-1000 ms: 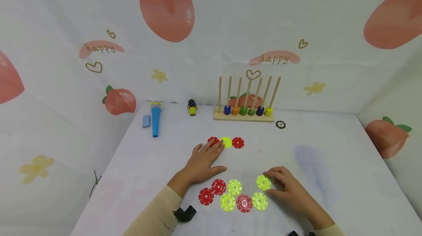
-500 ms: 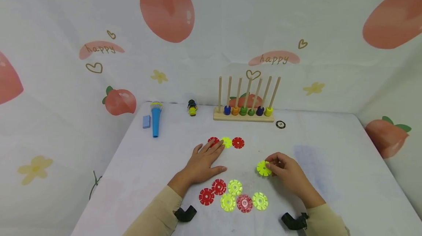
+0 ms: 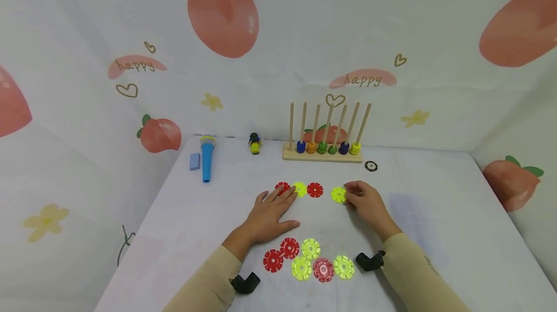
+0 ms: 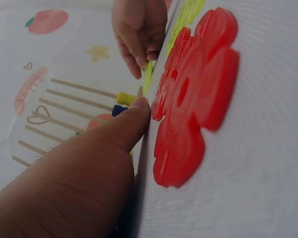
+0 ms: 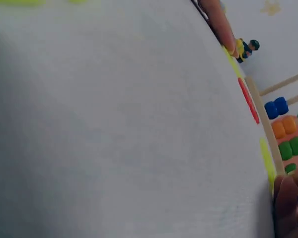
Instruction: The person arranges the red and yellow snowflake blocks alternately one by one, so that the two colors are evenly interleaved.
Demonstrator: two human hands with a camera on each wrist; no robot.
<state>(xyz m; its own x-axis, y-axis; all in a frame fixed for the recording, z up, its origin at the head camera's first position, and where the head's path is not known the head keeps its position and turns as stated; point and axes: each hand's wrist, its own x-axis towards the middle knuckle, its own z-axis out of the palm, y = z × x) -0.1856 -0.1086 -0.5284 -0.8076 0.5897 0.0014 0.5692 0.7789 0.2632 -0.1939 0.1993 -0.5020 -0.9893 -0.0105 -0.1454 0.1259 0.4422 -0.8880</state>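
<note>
Beads (image 3: pixel 322 148) ring rack pegs (image 3: pixel 316 126) beyond hands (image 3: pixel 266 216) (image 3: pixel 369 204), one pinching a yellow disc (image 3: pixel 338 195).

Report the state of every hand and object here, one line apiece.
Left hand: spread flat.
Right hand: pinching the held yellow disc.
Held yellow disc: in the grip, apart from the three-disc row.
Three-disc row: flat, partly hidden by left hand.
Six near discs: lying flat.
Peg stand: upright, leftmost peg bare.
Microphone: lying down.
Black chip: lying flat.
Toy figure: standing or lying, cannot tell.
</note>
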